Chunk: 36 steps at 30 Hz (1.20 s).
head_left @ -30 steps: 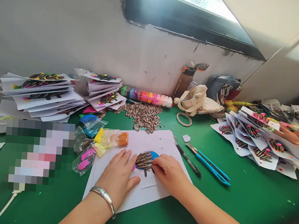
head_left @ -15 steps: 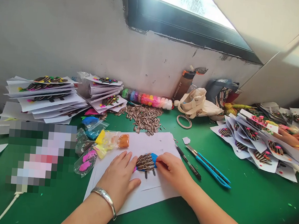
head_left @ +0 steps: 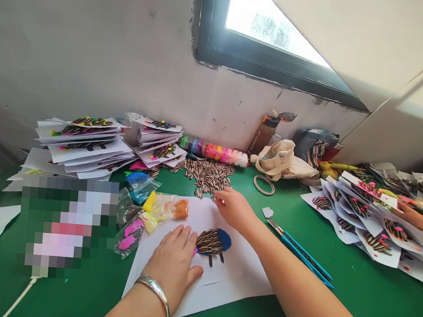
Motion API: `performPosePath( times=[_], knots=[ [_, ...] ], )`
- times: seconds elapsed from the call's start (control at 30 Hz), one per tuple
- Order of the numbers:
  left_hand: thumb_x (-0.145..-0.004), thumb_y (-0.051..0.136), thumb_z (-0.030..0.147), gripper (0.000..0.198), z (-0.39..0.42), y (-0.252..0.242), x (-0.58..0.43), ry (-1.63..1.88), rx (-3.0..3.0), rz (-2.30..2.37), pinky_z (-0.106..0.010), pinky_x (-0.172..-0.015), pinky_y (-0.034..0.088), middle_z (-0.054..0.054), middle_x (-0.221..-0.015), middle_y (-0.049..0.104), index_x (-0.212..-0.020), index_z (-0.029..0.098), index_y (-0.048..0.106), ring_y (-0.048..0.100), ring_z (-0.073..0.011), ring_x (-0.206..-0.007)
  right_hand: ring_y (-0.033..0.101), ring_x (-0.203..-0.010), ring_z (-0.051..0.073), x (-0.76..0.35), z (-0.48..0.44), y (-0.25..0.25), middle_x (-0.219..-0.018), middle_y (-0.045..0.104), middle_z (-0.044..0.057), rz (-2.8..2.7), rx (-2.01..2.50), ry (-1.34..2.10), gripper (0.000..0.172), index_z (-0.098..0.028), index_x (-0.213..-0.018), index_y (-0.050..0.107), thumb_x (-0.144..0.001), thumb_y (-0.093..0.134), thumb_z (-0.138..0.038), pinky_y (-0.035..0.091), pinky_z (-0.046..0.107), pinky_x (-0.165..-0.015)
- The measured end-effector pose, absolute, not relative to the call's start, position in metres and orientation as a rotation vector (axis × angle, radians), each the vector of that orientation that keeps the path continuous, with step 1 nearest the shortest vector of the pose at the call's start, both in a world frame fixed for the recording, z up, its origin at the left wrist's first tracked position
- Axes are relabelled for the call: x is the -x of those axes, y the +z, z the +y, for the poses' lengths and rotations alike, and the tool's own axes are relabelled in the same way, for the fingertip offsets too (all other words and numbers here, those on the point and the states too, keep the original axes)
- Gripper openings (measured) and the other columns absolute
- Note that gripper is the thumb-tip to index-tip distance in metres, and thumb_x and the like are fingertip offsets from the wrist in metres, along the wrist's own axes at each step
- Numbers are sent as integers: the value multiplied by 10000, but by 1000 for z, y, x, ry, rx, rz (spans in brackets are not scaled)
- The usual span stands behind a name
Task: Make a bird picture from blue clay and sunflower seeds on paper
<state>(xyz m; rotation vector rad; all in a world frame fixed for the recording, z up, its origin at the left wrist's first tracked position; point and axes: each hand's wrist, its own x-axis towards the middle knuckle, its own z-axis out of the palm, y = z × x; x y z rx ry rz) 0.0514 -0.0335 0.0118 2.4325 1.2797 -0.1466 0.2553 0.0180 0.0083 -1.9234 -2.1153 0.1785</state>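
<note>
My left hand (head_left: 174,255), with a silver bangle at the wrist, lies flat on a white sheet of paper (head_left: 238,278), fingers stretched out. Beside its fingertips is a picture made of overlapping striped sunflower seeds (head_left: 210,241) on blue clay (head_left: 224,238), with a bit of pink at the left and two dark legs below. My right hand (head_left: 231,206) reaches over the sheet's top edge to the near side of a loose pile of sunflower seeds (head_left: 208,173). Its thumb and finger are pinched together on a sunflower seed, partly hidden.
Bags of coloured clay (head_left: 167,207) lie left of the sheet. A blue utility knife (head_left: 305,251) and a tape roll (head_left: 264,185) lie right. Stacked seed pictures (head_left: 84,148) stand left; more (head_left: 361,214) lie right near another person's hand (head_left: 415,218). A bottle (head_left: 264,133) leans behind.
My right hand has left the blue clay and moved up and away to the seed pile. My left hand stays flat on the sheet. The view has tilted slightly upward.
</note>
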Motion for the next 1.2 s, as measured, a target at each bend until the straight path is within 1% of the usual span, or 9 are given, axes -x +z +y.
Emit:
performPosePath(
  times=[0.07, 0.17, 0.27, 0.37, 0.43, 0.57, 0.7, 0.97, 1.2],
  knots=[
    [-803, 608, 288, 613, -34, 13, -52, -183, -2420, 1288, -494, -1127, 274, -179, -1456, 409, -1366, 92, 469, 315, -343, -1371, 587, -799, 177, -249, 29, -1, -838, 637, 77, -2146, 1954, 137, 208, -170, -766, 686, -860, 502, -141, 395, 249, -675],
    [-818, 593, 294, 614, -35, 16, -52, -206, -2415, 1294, -487, -1134, 257, -167, -1474, 383, -1383, 104, 446, 296, -332, -1381, 576, -754, 186, -244, 35, -13, -806, 626, 97, -2178, 1976, 101, 229, -154, -720, 667, -856, 485, -128, 390, 264, -660],
    [-821, 589, 298, 611, -34, 18, -52, -220, -2417, 1291, -486, -1134, 258, -168, -1474, 385, -1383, 105, 447, 298, -330, -1381, 571, -807, 197, -246, 31, -12, -864, 632, 107, -2157, 1981, 83, 224, -152, -789, 656, -866, 450, -110, 395, 273, -703],
    [-820, 592, 299, 603, -33, 18, -53, -224, -2423, 1287, -493, -1131, 263, -171, -1468, 393, -1376, 106, 458, 306, -335, -1376, 567, -879, 192, -255, 14, -1, -973, 635, 99, -2059, 1994, 78, 264, -163, -978, 621, -927, 363, -142, 407, 271, -729],
    [-816, 597, 302, 603, -33, 17, -54, -211, -2430, 1292, -499, -1128, 265, -170, -1466, 396, -1373, 112, 465, 308, -338, -1374, 577, -821, 163, -263, -4, 5, -937, 650, 55, -1994, 1978, 138, 279, -190, -1037, 592, -957, 326, -189, 423, 251, -693],
    [-811, 601, 304, 606, -32, 14, -53, -188, -2447, 1300, -504, -1122, 275, -173, -1461, 403, -1371, 113, 467, 315, -343, -1371, 602, -786, 152, -274, -43, 1, -856, 682, 16, -1761, 1709, 524, 189, -217, -895, 656, -894, 467, -216, 447, 256, -716],
    [-814, 595, 312, 604, -32, 12, -52, -200, -2464, 1288, -505, -1120, 280, -187, -1454, 409, -1365, 97, 472, 318, -349, -1368, 619, -803, 159, -272, -63, -15, -856, 694, 18, -1653, 1649, 730, 188, -219, -895, 692, -852, 509, -206, 461, 273, -736],
    [-826, 573, 319, 601, -32, 12, -53, -241, -2483, 1287, -488, -1121, 286, -174, -1465, 396, -1375, 100, 461, 310, -341, -1373, 607, -773, 149, -267, -57, -23, -832, 672, -7, -1548, 1694, 788, 148, -224, -901, 644, -819, 526, -191, 465, 271, -720],
    [-810, 587, 313, 596, -30, 9, -51, -186, -2496, 1288, -500, -1107, 310, -180, -1442, 430, -1359, 107, 485, 343, -352, -1355, 581, -797, 153, -266, -57, -25, -861, 648, 3, -1626, 1731, 662, 166, -220, -888, 637, -813, 512, -140, 446, 278, -727]
  ],
)
